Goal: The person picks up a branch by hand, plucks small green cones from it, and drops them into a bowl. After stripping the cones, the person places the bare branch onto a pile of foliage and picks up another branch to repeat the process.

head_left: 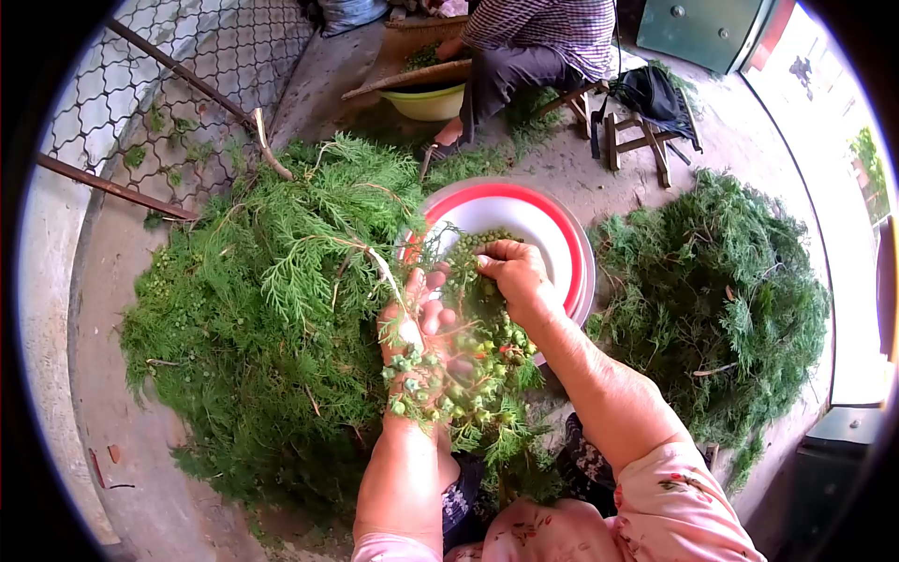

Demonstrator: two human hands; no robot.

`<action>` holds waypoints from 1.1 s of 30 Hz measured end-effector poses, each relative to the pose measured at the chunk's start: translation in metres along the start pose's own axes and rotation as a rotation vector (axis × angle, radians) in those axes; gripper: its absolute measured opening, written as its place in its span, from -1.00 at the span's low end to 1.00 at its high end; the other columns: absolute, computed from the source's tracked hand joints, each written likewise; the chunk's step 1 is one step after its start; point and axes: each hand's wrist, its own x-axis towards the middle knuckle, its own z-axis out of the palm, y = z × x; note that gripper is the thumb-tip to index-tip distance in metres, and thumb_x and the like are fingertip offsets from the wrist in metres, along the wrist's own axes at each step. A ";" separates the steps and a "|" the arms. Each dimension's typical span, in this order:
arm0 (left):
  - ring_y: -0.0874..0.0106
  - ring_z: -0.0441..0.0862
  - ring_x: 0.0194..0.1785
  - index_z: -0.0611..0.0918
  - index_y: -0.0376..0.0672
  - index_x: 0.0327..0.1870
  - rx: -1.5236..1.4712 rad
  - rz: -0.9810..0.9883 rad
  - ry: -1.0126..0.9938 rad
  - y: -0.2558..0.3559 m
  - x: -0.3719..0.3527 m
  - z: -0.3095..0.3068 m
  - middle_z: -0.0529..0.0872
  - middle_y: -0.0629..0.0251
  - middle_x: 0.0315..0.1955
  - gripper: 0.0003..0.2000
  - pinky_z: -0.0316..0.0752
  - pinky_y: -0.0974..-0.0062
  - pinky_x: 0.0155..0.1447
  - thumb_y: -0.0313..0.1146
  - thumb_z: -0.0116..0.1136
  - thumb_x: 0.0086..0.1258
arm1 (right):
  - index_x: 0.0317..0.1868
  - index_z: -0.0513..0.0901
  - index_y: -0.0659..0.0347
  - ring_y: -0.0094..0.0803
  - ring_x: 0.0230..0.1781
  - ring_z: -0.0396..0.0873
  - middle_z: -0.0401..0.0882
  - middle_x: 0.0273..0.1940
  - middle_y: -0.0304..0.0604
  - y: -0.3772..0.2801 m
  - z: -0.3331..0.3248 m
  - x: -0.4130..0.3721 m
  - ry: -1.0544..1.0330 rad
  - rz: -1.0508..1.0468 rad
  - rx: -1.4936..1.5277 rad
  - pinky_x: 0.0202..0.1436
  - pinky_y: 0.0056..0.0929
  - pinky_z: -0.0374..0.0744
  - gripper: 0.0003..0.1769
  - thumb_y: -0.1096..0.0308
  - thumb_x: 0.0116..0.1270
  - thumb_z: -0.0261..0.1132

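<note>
My left hand [417, 314] is wrapped round a cut evergreen branch [382, 267], palm turned up. Leafy sprays and pale green cones [459, 389] hang from the branch across my wrist and over my lap. My right hand [520, 279] is closed in a pinch at a sprig end, above the basin's near side; what lies between its fingertips is too small to make out. Below both hands stands a white basin with a red band [562, 220], holding a heap of small green cones [489, 240]. My hands and the foliage cover its near left part.
Large heaps of evergreen branches lie at left [253, 347] and right [721, 300]. Beyond, a seated person [538, 47] reaches into a woven tray [384, 70] over a yellow basin [426, 101]. A wooden stool [646, 140] carries a black bag [648, 92]. Wire mesh [215, 70] stands at left.
</note>
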 end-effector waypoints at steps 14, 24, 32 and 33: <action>0.49 0.48 -0.50 0.51 -0.36 -0.03 -0.119 0.200 0.002 0.008 -0.007 -0.012 0.35 0.48 -0.69 -0.55 0.52 0.49 -0.60 -0.09 0.07 0.31 | -0.03 0.58 0.32 -0.48 -0.49 0.53 0.60 -0.35 -0.21 0.015 -0.043 0.033 -0.140 -0.153 -0.361 -0.33 -0.49 0.53 -0.72 0.53 0.24 0.12; 0.54 0.40 -0.56 0.56 -0.31 -0.25 -0.202 0.176 -0.007 0.010 0.009 -0.028 0.44 0.37 -0.62 -0.69 0.40 0.62 -0.45 -0.17 0.15 0.31 | 0.08 0.52 0.25 -0.42 0.01 0.49 0.59 -0.05 -0.10 -0.018 -0.027 0.002 -0.380 -0.493 -0.392 0.13 -0.48 0.42 -0.60 0.23 0.30 0.22; 0.56 0.41 -0.58 0.54 -0.32 -0.11 -0.137 0.028 -0.139 0.002 -0.001 -0.011 0.31 0.49 -0.75 -0.62 0.49 0.45 -0.51 -0.11 0.10 0.33 | -0.20 0.64 0.29 -0.59 -0.50 0.46 0.60 -0.47 -0.25 0.013 -0.006 0.009 0.021 -0.235 -0.233 -0.36 -0.57 0.45 -0.83 0.40 0.27 0.21; 0.55 0.43 -0.57 0.53 -0.32 -0.08 -0.099 0.045 -0.185 -0.001 0.005 -0.013 0.31 0.49 -0.75 -0.60 0.52 0.41 -0.51 -0.10 0.09 0.33 | -0.20 0.64 0.29 -0.59 -0.53 0.45 0.59 -0.48 -0.24 0.016 -0.005 0.010 0.055 -0.168 -0.171 -0.39 -0.57 0.44 -0.83 0.40 0.27 0.20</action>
